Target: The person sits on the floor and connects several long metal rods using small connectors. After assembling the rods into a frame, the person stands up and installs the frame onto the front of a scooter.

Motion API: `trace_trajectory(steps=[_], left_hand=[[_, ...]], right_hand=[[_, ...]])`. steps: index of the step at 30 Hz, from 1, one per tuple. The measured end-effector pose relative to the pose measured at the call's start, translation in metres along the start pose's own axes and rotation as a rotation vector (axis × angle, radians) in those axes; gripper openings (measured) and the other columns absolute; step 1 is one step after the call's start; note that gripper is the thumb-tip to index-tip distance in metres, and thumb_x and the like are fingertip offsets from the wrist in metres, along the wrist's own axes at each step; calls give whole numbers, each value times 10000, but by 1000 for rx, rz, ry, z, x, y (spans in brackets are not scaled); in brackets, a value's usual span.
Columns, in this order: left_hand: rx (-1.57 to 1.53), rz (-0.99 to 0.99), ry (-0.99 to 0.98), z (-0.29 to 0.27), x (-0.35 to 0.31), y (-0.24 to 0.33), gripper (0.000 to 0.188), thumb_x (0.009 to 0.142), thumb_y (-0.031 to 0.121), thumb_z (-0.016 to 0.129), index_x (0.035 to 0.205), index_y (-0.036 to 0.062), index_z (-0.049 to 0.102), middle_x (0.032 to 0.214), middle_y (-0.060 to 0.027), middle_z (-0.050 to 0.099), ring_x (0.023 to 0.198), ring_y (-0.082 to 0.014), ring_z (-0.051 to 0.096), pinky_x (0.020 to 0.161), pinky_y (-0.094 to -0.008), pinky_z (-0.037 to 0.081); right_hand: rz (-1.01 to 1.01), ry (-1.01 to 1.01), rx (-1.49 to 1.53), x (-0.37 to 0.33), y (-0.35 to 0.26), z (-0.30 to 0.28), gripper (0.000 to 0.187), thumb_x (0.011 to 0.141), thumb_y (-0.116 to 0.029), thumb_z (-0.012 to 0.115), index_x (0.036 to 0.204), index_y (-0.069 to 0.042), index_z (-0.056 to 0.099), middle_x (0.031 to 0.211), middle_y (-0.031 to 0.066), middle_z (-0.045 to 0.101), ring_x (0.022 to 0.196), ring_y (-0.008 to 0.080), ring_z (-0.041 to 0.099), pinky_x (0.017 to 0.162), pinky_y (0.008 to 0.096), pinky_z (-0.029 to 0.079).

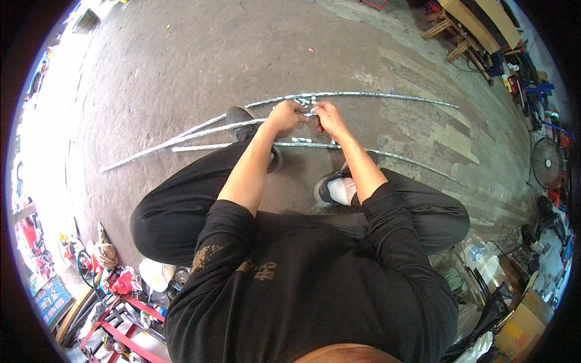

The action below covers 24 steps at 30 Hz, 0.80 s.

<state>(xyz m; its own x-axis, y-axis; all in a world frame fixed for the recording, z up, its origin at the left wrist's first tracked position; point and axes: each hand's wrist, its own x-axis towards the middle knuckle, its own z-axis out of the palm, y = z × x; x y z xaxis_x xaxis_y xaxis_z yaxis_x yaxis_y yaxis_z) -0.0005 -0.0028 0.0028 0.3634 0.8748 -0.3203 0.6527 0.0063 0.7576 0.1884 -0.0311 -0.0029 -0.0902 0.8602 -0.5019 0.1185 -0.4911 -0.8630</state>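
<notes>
Three long silvery twisted metal rods lie across the floor in front of my feet. My left hand (287, 116) is closed around the right part of the middle rod (233, 126), which runs left over my shoe. Close beside it, my right hand (328, 118) is pinched shut near that rod's end; its fingers hide what they hold. Just beyond both hands passes the far rod (369, 94). The near rod (393, 156) stretches between the hands and my body. Small shiny metal pieces (301, 140) sit along the near rod, with others (301, 102) by the far one.
My shoes (328, 189) stand on the concrete floor (206, 54) close to the rods. Tools and red metal frames (124, 323) crowd the lower left. At right are a fan (546, 162), a cardboard box (521, 323) and a wooden stand (445, 29) at the back.
</notes>
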Motion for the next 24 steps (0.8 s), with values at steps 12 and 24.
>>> trace_trajectory(steps=[12,24], left_hand=[[-44,-39,-20,-3,1,1,390,762,278,798,1058,32,733,950,-172,727,871,-262,689,810,-360,518],[103,-85,-93,-1,-3,10,453,778,349,742,1215,240,697,1154,-119,699,1096,-292,652,973,-408,487]], right_hand=[[-64,-18,-62,7,4,5,339,984,-251,570,1228,-16,582,887,65,659,750,125,590,620,294,468],[290,28,-1189,-19,54,-26,476,852,-424,701,1110,-24,695,1125,206,684,1110,367,638,900,461,516]])
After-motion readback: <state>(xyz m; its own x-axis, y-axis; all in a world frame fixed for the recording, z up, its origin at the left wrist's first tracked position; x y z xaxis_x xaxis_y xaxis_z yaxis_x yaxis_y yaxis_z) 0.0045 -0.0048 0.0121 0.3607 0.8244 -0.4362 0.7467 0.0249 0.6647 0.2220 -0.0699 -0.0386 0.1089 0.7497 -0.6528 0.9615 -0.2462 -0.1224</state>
